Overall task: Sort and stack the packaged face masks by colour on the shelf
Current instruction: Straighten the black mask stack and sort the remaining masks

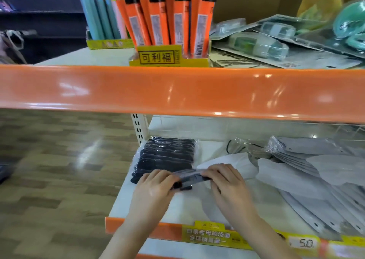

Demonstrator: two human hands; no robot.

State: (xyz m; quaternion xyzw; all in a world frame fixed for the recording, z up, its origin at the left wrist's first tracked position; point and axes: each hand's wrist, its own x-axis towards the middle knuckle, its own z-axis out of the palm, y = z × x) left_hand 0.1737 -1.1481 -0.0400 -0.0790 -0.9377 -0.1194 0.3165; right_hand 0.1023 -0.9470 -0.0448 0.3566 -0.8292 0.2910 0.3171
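From the head cam you're pinching one black mask pack (187, 178) between left hand (156, 183) and right hand (225, 179), fingers clamped on its ends, hovering just near of the black stack (167, 156). Slippery wrap's probably risking a drop onto the grey masks (316, 170). Yellow box (158, 58) is reading 可利福, tag (306, 243) showing 50

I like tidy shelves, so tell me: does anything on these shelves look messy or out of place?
Yes. On the lower shelf the grey mask packs lie fanned out and slanted, unlike the neat black stack. A loose clear wrapper sits behind them. Both hands hold one pack.
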